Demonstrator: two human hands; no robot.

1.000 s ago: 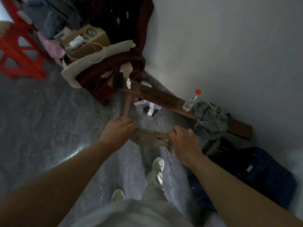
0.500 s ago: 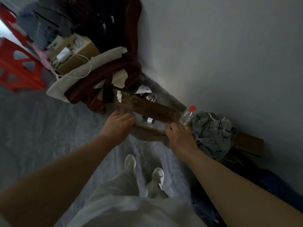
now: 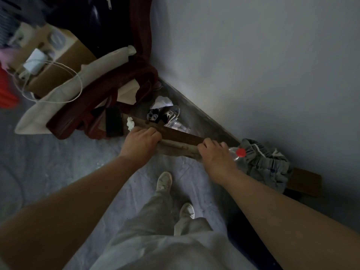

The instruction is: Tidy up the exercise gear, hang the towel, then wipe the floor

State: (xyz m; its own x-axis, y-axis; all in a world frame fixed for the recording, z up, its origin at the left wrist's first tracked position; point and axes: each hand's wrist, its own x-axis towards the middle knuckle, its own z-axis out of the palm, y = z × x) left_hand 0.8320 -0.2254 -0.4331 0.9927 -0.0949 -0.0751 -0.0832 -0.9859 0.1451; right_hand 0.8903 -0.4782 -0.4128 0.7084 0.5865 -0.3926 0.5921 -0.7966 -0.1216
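- Our left hand (image 3: 140, 145) is curled closed over the left end of the towel (image 3: 176, 148), a brownish cloth drawn out between both hands; the knuckles face up and the fingertips are hidden beneath.
- The towel sits just in front of the long edge of the bench (image 3: 181, 135), a low dark wooden plank running along the foot of the wall (image 3: 253, 75). Whether the cloth already touches the bench edge cannot be told.
- Our right hand (image 3: 216, 158) is clenched on the right end of the towel, close to the plastic bottle (image 3: 238, 155) with the red cap.
- We judge the step in hand to be hanging the towel. Keep both grips firm and the cloth taut, so it lies flat rather than bunched.
- Lay the middle of the towel over the bench edge first, then lower both ends evenly. Release one end early and the cloth will likely slide to the floor (image 3: 48, 162).
- Keep the right wrist clear of the bottle; it looks light and would tip at a nudge.
- The gray bundle of clothes (image 3: 266, 164) covers the right part of the bench, so we use the bare stretch between the hands.
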